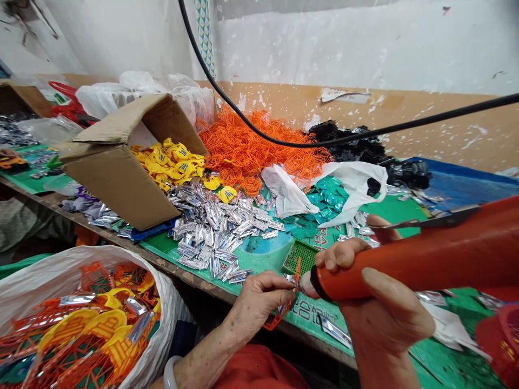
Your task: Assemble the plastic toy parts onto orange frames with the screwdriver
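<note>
Left hand [259, 305] on one orange lattice [288, 305]

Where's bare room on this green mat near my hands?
Bare green mat lies between the silver foil pieces and the green plastic grid; another patch sits between the white plastic bag and the orange tool. The back is crowded with orange mesh.

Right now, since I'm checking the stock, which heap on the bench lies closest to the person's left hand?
The heap of silver metallic pieces, whose front edge comes nearest the left hand; the yellow heap, orange heap and teal heap lie farther back.
</note>
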`<act>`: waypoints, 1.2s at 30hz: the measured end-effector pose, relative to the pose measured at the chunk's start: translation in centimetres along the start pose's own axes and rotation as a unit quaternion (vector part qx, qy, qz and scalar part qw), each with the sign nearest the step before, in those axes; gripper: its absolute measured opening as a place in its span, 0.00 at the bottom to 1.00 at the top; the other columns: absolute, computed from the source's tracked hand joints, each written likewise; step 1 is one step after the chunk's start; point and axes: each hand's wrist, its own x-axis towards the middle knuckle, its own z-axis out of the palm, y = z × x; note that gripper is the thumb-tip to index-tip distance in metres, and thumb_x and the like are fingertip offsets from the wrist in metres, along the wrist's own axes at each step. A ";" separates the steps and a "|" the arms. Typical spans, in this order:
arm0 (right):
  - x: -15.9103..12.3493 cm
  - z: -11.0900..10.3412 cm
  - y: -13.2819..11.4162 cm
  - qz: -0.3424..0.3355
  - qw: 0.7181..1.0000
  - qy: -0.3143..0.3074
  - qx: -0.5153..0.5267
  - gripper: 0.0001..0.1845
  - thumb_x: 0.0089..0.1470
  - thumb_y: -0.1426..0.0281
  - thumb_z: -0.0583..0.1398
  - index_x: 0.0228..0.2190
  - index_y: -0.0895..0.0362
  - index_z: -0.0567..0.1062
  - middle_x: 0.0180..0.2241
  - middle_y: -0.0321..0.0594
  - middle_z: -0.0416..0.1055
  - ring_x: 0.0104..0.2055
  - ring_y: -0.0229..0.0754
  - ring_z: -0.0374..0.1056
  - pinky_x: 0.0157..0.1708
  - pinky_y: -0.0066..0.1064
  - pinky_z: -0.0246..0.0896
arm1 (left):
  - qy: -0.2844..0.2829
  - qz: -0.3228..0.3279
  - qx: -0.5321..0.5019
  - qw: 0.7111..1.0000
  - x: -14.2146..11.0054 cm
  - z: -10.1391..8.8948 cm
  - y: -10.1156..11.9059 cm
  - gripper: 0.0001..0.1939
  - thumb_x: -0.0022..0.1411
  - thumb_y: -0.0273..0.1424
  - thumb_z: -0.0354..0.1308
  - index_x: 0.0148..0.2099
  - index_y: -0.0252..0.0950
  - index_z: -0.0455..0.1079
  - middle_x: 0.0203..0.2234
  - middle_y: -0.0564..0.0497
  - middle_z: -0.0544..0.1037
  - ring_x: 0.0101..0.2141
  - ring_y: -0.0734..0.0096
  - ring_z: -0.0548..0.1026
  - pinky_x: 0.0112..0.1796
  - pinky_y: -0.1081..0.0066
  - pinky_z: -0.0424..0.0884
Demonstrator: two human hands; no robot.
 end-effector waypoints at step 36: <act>0.1 -0.1 -0.1 0.002 1.000 0.010 -0.005 0.24 0.45 0.72 0.64 0.46 0.46 0.72 0.25 0.33 0.70 0.27 0.41 0.66 0.29 0.38 0.66 | -0.047 0.066 0.043 0.996 0.1 -0.1 -1.5 0.22 0.43 0.21 0.60 0.43 0.35 0.79 0.29 0.52 0.68 0.31 0.72 0.66 0.31 0.72 0.62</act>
